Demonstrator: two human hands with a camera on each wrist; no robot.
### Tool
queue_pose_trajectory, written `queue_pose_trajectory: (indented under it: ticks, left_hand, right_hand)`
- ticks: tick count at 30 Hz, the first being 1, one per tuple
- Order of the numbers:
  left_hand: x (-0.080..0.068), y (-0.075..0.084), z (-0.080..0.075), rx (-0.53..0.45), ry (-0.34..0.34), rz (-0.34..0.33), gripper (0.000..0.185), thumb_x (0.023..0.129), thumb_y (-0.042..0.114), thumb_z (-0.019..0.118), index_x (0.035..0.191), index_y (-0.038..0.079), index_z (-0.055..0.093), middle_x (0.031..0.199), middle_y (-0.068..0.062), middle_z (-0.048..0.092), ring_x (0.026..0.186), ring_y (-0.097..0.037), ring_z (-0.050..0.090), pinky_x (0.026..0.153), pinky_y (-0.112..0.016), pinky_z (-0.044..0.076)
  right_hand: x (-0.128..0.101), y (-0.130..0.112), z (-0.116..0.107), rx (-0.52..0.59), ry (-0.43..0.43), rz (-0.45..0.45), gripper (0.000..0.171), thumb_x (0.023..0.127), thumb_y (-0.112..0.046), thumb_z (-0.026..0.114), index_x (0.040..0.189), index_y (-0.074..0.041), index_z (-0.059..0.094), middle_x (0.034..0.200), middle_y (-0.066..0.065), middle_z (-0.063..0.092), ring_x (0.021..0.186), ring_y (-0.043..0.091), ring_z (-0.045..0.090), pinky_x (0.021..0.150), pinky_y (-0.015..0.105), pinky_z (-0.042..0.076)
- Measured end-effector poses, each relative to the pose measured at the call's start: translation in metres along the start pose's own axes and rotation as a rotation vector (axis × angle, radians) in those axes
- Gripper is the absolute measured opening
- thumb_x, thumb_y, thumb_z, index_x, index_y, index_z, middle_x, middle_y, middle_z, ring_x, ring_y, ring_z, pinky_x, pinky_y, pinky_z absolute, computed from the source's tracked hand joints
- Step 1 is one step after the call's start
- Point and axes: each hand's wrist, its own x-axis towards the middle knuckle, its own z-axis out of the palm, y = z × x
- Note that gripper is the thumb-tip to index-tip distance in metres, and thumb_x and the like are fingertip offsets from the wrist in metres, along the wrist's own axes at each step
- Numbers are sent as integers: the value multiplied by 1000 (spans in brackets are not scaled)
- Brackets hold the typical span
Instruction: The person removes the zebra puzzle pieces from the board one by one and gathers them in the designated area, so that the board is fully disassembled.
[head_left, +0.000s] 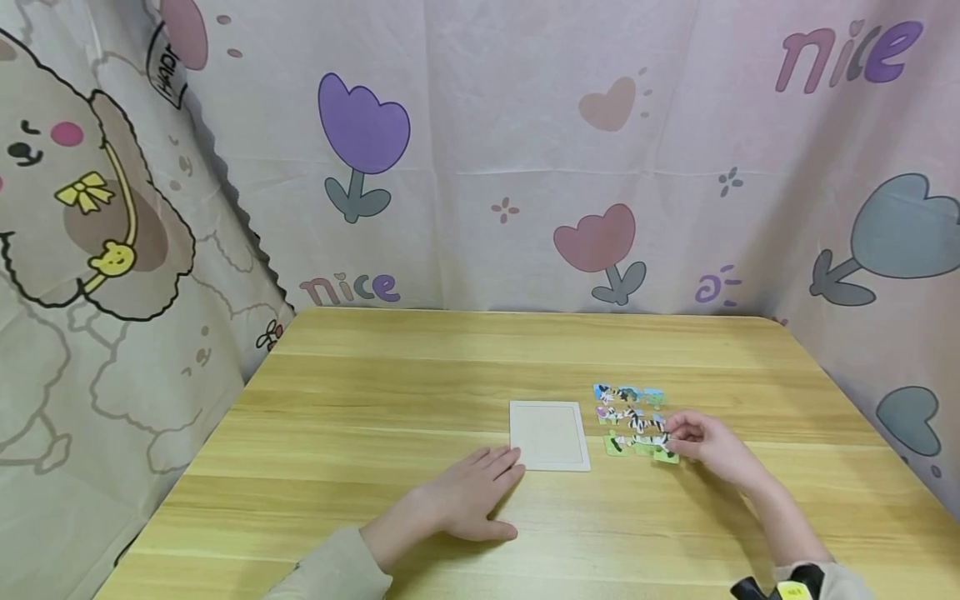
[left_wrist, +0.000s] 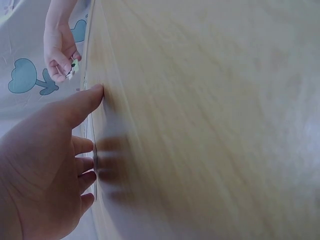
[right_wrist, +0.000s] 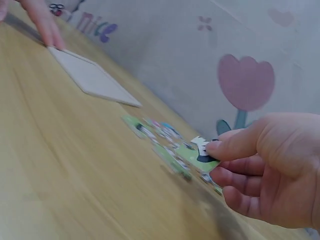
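Note:
My right hand [head_left: 708,446] pinches a puzzle piece [right_wrist: 203,151] between thumb and index finger, held over the right side of the loose pieces. The piece is green with a black-and-white striped part. Several other puzzle pieces [head_left: 628,394] lie in three rough rows on the table, showing blue, green and striped patches. Left of them is a flat, pale square puzzle tray [head_left: 550,435] with a raised border and nothing inside. The left hand [head_left: 472,492] lies palm down with its fingers extended, its fingertips right at the tray's near left corner.
A light wooden table [head_left: 375,375] carries everything. Patterned cloth [head_left: 480,150] hangs behind it and along both sides, close to its edges. A black strap with a yellow part [head_left: 793,590] sits around the right wrist.

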Motion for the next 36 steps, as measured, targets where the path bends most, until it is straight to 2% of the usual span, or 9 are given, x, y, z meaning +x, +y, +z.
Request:
queue_pose_trajectory:
  ticks: [9,23,36]
  left_hand:
    - [0,0,1,-4,3,-4,79,87,59,48,145,8,29,152,-10,21,139,-22,17,113,-38,16]
    - [2,0,0,0,5,-4,79,87,60,46,146,9,29,152,-10,20,139,-22,17,113,-37,16]
    - [2,1,0,6,2,4,79,88,60,45,145,8,29,152,-11,20,139,-23,17,113,-37,16]
  right_hand:
    - [-3,12,-12,-75,-17,127,26,84,-5,64,105,8,56,84,7,61,70,10,53,54,24,46]
    - [1,13,-6,-274,55,85,22,84,-10,66,100,6,62,82,4,60,73,16,52,56,23,45]
    - [1,15,-3,-347,100,63,14,83,-11,67,92,0,64,78,1,56,71,15,49,58,25,41]
